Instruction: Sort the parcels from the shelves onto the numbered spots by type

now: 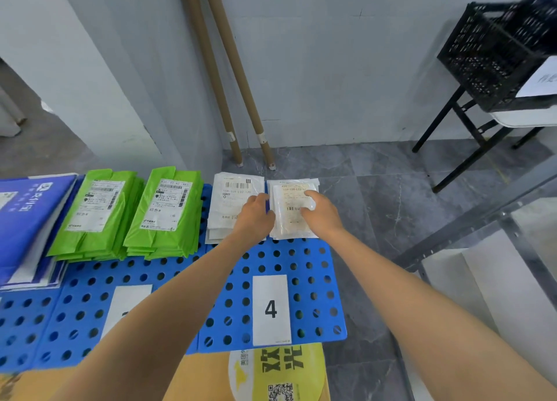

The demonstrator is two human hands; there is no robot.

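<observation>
Two stacks of white parcels lie at the far end of the blue perforated board [313,280], above the label "4" [271,308]. My right hand [319,212] rests on top of the right white stack [291,198], fingers bent over the top parcel. My left hand [256,215] holds the left edge of that same stack, next to the left white stack [232,201]. Two piles of green parcels [168,213] [96,216] lie further left, and blue parcels [27,225] at the far left.
Two cardboard tubes [232,69] lean in the wall corner behind the board. A black crate [494,54] sits on a folding table at the right. A metal shelf frame [482,219] stands at the right. A yellow sticker [280,373] lies below the board.
</observation>
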